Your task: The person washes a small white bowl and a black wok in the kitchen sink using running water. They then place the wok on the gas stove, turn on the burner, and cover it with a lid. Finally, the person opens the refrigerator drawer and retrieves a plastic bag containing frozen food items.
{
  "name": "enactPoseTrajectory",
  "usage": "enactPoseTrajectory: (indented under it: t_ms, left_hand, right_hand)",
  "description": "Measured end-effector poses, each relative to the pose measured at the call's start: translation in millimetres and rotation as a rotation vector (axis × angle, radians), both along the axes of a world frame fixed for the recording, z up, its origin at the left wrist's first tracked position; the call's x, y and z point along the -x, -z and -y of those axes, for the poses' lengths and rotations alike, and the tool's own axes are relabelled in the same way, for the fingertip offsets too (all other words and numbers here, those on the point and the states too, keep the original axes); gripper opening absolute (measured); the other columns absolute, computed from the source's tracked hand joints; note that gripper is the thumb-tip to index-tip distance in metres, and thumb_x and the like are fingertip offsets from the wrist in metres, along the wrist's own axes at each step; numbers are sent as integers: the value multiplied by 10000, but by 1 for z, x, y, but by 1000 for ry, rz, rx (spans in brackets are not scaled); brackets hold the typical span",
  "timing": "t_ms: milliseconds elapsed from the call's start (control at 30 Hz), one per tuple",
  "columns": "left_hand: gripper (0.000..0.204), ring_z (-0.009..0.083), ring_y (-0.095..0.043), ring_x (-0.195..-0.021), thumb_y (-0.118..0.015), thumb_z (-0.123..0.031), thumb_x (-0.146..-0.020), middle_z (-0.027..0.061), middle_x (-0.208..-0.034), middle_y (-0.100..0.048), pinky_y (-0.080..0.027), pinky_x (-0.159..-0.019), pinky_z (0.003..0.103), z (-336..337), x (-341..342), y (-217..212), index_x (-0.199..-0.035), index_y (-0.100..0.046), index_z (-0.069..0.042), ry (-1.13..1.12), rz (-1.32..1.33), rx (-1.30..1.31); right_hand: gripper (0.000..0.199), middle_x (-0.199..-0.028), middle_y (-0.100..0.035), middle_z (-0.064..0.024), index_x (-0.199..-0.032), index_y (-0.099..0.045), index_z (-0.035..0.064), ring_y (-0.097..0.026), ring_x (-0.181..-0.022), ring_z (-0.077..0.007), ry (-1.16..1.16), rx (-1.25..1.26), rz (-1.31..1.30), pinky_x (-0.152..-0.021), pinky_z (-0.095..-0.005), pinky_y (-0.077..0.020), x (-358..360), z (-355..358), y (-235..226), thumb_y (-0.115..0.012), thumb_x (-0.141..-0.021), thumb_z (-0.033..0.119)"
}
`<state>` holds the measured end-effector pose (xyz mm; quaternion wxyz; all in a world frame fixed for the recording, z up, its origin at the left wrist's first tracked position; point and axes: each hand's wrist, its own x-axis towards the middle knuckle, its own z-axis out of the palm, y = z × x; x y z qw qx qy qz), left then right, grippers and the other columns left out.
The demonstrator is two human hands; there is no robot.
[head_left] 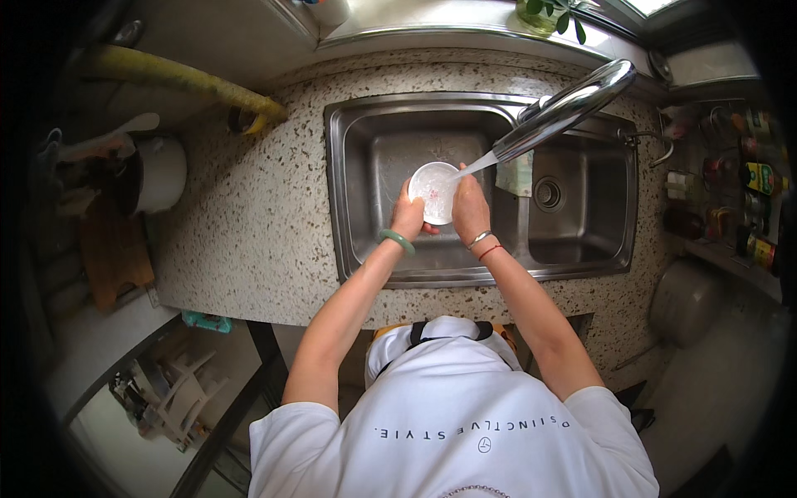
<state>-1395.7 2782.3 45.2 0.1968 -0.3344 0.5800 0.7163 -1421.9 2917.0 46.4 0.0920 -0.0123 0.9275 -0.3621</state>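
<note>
A small white bowl [428, 187] with a reddish mark at its bottom is held over the left basin of the steel sink [357, 178]. My left hand [407, 216] grips its left side, thumb at the rim and fingertips showing below. At the right rim is my right hand [471, 207], closed against the bowl; some of its fingers are hidden. Water runs from the chrome faucet [573, 108] in a stream that reaches the bowl beside my right hand. A green bangle is on my left wrist, a silver one and a red string on my right.
A pale cloth [515, 176] hangs over the divider, left of the smaller basin's drain [548, 193]. Speckled counter [249, 216] surrounds the sink. Pots and a wooden board [114, 249] stand at left. Bottles and jars [757, 178] fill a rack at right; a plant [552, 15] is behind.
</note>
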Motion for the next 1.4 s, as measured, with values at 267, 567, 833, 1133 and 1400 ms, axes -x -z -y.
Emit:
enactPoseTrajectory:
  t_ms: [267,567,833,1133,1400]
  left_hand:
    - [459,336,-600,-970,-365,-387,-969,221,-1137,-586,-464,-839,410,-4,-10,53,-1300,-414,-73,122,-270,381]
    - [386,126,-476,-397,-353,-364,-973,75,-738,-549,-500,-312,308,18,-3,-16,-1209,-449,-76,257,-30,190]
    - [404,192,-548,-449,-356,-357,-967,119,-734,-559,-510,-336,334,13,10,5,-1206,-453,-48,241,-36,204]
    - [364,137,-491,-432,-362,-325,-969,103,-773,-582,-548,-409,349,6,5,11,-1181,-446,-41,49,75,-54]
    - [366,171,-574,-497,-427,-53,-852,128,-849,-619,-571,-492,338,-15,7,-3,-1217,-402,-28,76,-43,-81]
  right_hand:
    - [437,-1172,-511,-269,-1341,-358,-6,-498,-1067,-408,-402,277,-62,-944,-434,-389,-30,15,-6,-380,-937,160]
    - [451,-1324,-471,-73,-1215,-467,84,-367,-1305,-202,-966,-399,-226,-1105,-424,-225,-20,-32,-32,-548,-772,101]
    - [459,-1081,-556,-174,-1180,-453,9,-501,-1028,-388,-556,114,164,-925,-426,-373,-14,11,-43,-586,-749,97]
    - [407,-1176,-567,-117,-1183,-524,45,-532,-1133,-247,-476,-223,-370,-989,-467,-367,-10,-57,-33,-592,-791,132]
    - [416,-1075,-599,-130,-1216,-497,-14,-631,-859,-175,287,837,691,-639,-299,-559,-2,-38,-7,-605,-850,150]
